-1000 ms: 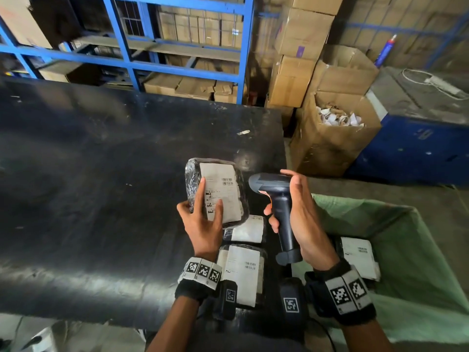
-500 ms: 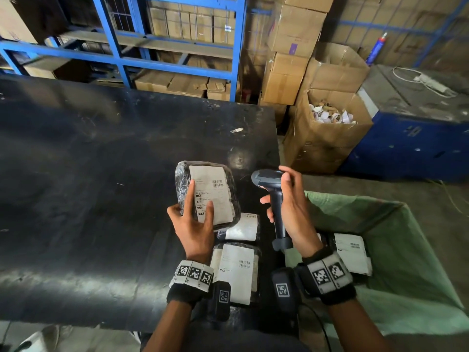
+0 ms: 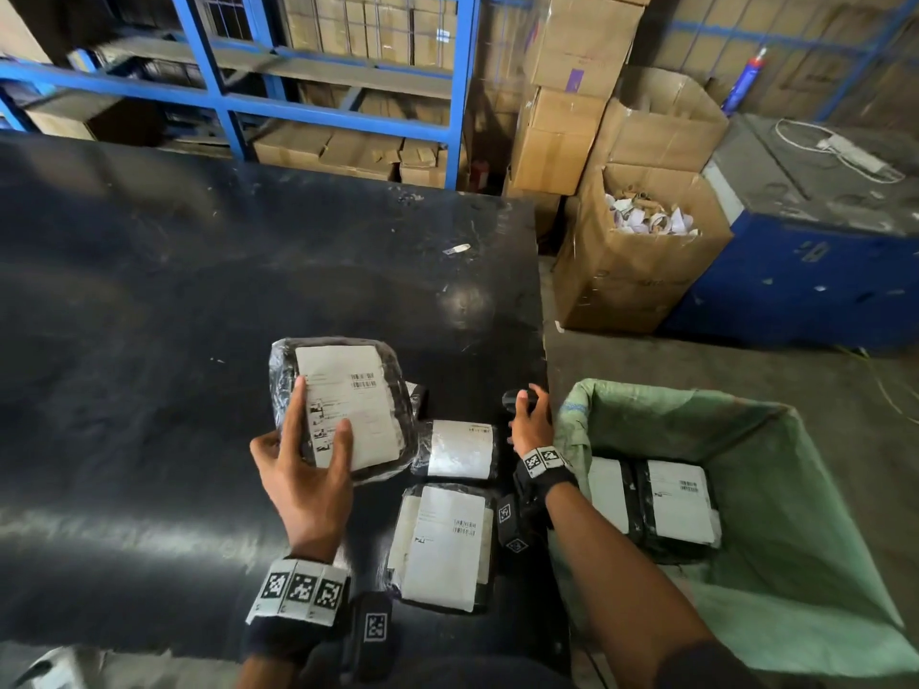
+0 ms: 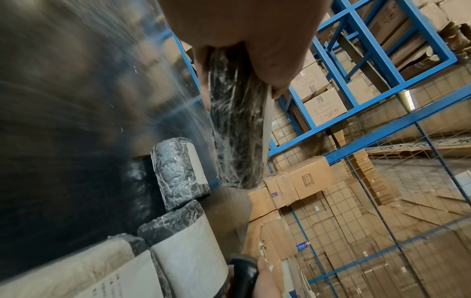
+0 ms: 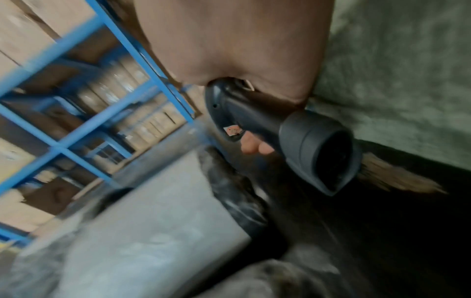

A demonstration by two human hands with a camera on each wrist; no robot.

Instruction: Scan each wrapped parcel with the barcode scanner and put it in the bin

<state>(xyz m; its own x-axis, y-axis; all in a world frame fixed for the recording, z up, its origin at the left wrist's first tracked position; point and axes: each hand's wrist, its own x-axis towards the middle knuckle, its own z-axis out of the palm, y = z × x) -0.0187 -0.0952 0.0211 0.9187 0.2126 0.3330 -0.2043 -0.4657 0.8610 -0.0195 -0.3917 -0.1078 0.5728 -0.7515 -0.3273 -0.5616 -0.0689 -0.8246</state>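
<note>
My left hand (image 3: 303,464) holds a black wrapped parcel (image 3: 343,405) with a white label up, above the black table (image 3: 149,340); the left wrist view shows the parcel (image 4: 237,131) edge-on between thumb and fingers. My right hand (image 3: 532,420) grips the dark barcode scanner (image 3: 514,397) low at the table's right edge, and in the right wrist view the scanner (image 5: 293,139) points its window down. Two more labelled parcels (image 3: 460,447) (image 3: 442,544) lie on the table by my wrists. The green-lined bin (image 3: 795,539) at the right holds two parcels (image 3: 656,509).
An open cardboard box (image 3: 641,246) of paper scraps stands beyond the bin, beside a blue cabinet (image 3: 805,271). Blue shelving (image 3: 323,106) with stacked cartons runs behind the table. A small white scrap (image 3: 456,249) lies on the far table top.
My right hand has lowered the scanner from beside the parcel down to the table's right edge. The left hand has kept hold of the parcel, label up.
</note>
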